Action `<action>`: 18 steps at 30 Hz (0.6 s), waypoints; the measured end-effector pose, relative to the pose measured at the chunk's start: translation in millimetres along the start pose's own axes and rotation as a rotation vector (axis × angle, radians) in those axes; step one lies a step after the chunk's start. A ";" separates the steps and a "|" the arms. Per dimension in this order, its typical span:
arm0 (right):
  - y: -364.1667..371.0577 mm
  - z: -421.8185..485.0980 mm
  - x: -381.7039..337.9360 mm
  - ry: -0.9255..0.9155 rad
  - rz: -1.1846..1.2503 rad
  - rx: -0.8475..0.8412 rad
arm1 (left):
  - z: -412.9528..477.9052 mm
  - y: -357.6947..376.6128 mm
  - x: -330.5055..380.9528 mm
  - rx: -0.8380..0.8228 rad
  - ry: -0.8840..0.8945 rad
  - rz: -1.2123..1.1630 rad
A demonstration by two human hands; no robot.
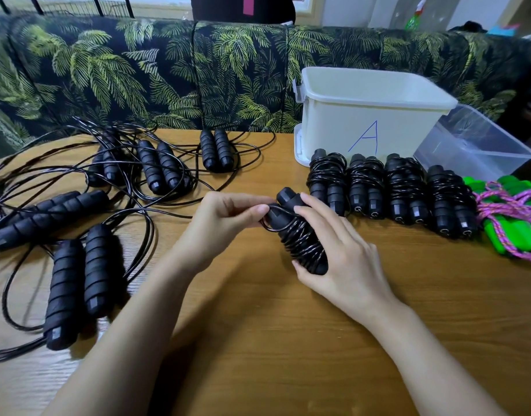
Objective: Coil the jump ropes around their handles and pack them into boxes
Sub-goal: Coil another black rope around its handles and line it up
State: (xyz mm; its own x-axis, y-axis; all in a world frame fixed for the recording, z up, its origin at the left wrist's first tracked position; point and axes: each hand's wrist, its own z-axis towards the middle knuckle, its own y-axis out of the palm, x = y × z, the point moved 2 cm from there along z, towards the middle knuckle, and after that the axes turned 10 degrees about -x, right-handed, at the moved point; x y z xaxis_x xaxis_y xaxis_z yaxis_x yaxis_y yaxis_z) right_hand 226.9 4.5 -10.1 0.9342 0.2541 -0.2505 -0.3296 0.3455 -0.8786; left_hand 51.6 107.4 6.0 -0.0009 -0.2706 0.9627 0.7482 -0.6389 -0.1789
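- Table (288, 340): wood. The near half in front of the hands is bare, and so is a strip between the hands and the far clutter.
- The far edge runs against a palm-print sofa (138, 70), with no gap visible.
- Held bundle (297, 235): one black pair of handles, mostly wrapped in cord. It sits mid-table just above the wood and is tilted, top end away from the camera.
- Left hand (225, 220): thumb and forefinger pinch a loop of the bundle's cord at the top end. The other fingers are curled under and hard to see.
- Right hand (342, 244): fingers are slightly spread and wrapped over the bundle. The forefinger lies on the upper part and the thumb cups the lower end.
- Coiled bundles (405, 187): four in a side-by-side row just right of the held one, touching or nearly touching.
- Loose ropes (159, 168): five uncoiled black handle pairs on the left half. Their cords are tangled together and run off the left frame edge.
- Green-handled rope (516, 232): pink cord, at the right end of the row. It is cut by the frame edge, so the count can't be told.
- White box (348, 127): one, marked "A", open top, at the far right of the table just behind the row.
- Clear box (468, 145): one, tilted and leaning beside the white box near the right edge.
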 end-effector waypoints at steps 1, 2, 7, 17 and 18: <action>-0.4 -0.8 2.0 -0.009 0.033 -0.017 | -0.7 -1.8 1.6 -0.029 -0.009 -0.014; -0.7 -1.3 3.7 -0.015 0.070 -0.034 | -1.2 -3.5 2.5 -0.044 -0.023 -0.037; -1.6 -1.9 3.4 -0.052 0.163 -0.047 | 1.3 -5.1 -2.4 0.004 -0.186 -0.260; 1.7 -1.5 0.6 0.000 0.069 0.038 | 2.2 7.2 -12.1 0.136 -0.110 -0.187; 1.7 -1.0 0.6 0.010 0.046 0.041 | 2.3 9.1 -9.6 0.178 -0.052 -0.040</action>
State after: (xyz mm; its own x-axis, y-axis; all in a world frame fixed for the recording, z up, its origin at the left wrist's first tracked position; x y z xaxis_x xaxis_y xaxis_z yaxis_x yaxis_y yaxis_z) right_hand 227.0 4.3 -12.1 0.9189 0.2620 -0.2948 -0.3778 0.3703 -0.8486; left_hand 60.0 105.8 -4.4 -0.0025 -0.2069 0.9784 0.8539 -0.5096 -0.1056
